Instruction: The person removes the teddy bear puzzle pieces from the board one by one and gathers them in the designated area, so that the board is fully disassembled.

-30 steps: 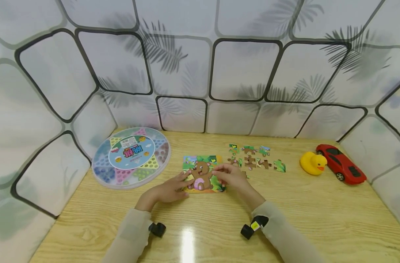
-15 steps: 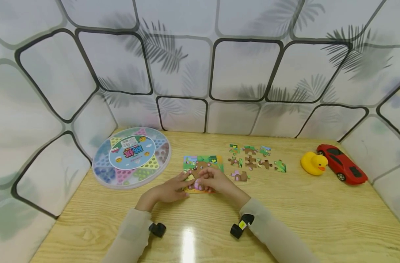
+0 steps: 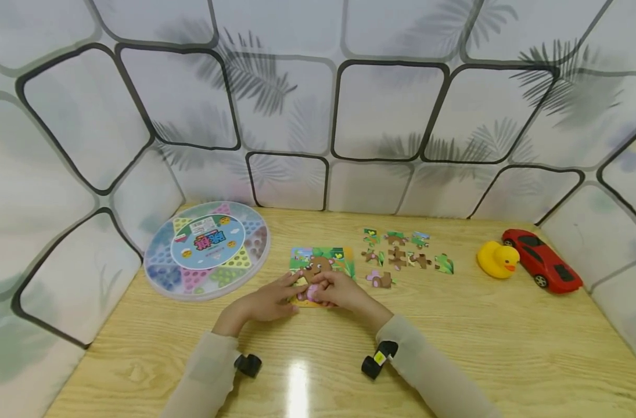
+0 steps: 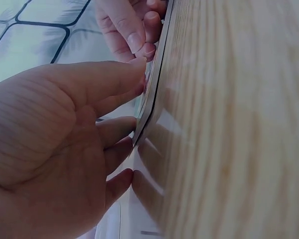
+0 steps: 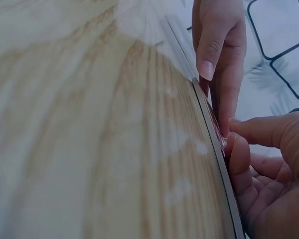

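A jigsaw puzzle (image 3: 334, 253) with a brown bear picture lies mid-table; its thin edge shows in both wrist views. My left hand (image 3: 268, 299) rests on its left side with extended fingers, fingertips on the picture. My right hand (image 3: 346, 293) is over the lower right of the picture, fingers bent, by the bear's pink belly. In the right wrist view, the thumb and index fingertip of the right hand (image 5: 284, 169) come together right at the puzzle surface. I cannot tell whether a piece is between them. The right hand covers the puzzle's lower right part.
Several loose puzzle pieces (image 3: 397, 258) lie right of the puzzle, the nearest piece (image 3: 380, 280) close to my right hand. A round Chinese checkers board (image 3: 260, 255) lies at left. A yellow rubber duck (image 3: 492, 259) and red toy car (image 3: 542, 260) stand at right.
My right hand has moved left from the puzzle's right edge to the bear's belly, uncovering a loose piece beside it. My left hand has stayed in place.
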A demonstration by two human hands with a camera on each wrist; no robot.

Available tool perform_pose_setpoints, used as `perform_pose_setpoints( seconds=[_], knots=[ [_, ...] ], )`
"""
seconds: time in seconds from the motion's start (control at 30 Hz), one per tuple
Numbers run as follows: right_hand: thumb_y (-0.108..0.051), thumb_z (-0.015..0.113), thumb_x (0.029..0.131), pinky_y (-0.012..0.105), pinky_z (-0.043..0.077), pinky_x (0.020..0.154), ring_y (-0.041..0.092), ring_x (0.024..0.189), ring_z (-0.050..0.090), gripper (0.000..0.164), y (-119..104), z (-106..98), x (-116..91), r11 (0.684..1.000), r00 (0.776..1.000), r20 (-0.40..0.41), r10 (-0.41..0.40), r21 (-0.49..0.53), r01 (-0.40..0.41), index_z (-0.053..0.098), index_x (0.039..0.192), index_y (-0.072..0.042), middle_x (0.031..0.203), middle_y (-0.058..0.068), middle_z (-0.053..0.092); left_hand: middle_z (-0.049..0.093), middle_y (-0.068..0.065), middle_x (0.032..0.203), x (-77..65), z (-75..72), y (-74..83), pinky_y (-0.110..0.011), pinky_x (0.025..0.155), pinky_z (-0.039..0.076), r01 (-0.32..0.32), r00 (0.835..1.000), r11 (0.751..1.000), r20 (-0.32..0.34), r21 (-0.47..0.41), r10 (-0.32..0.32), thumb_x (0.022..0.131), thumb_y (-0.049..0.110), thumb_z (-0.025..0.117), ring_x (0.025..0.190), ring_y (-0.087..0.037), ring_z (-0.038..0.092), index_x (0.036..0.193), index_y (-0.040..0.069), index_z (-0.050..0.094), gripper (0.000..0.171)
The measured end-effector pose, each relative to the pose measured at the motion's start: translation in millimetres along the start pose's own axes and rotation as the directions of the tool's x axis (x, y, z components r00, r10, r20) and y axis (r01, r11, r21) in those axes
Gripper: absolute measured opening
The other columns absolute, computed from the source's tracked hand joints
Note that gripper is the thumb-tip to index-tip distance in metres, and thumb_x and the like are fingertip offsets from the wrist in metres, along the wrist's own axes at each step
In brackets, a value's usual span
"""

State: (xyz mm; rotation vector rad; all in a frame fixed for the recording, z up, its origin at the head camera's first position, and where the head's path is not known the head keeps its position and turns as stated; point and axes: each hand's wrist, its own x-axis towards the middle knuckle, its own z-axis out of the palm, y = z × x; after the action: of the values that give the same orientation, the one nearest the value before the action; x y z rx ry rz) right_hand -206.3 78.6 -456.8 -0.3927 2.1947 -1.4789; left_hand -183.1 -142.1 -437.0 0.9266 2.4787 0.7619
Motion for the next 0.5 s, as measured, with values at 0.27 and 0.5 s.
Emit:
perform_pose_setpoints(
  seconds=[0.27, 0.5],
  knots=[
    [-0.004, 0.065, 0.087, 0.023, 0.049, 0.052, 0.010, 0.056, 0.055, 0.035, -3.1, 1.2, -1.6, 0.998, 0.999, 0.011, -0.044, -0.038, 0.045, 0.058, 0.120, 0.006, 0.076, 0.005, 0.060, 0.017, -0.027, 0.152, -0.1, -1.4, 2.7, -0.057, 0.109, 0.022, 0.030, 0.995, 0.999, -0.098, -0.019, -0.032, 0.094, 0.015, 0.058, 0.139, -0.045, 0.017, 0.144, 0.000, 0.036, 0.057],
    [0.002, 0.061, 0.088, 0.027, 0.049, 0.052, 0.011, 0.055, 0.053, 0.034, -2.5, -2.1, -2.1, 0.996, 0.996, 0.027, -0.079, -0.041, 0.081, 0.054, 0.119, 0.014, 0.079, 0.013, 0.060, 0.011, -0.034, 0.151, 2.3, 1.4, 8.8, -0.056, 0.111, 0.018, 0.169, 0.981, 0.983, -0.108, 0.078, -0.160, 0.095, 0.021, 0.057, 0.139, -0.047, 0.011, 0.147, 0.000, 0.028, 0.063]
  ],
)
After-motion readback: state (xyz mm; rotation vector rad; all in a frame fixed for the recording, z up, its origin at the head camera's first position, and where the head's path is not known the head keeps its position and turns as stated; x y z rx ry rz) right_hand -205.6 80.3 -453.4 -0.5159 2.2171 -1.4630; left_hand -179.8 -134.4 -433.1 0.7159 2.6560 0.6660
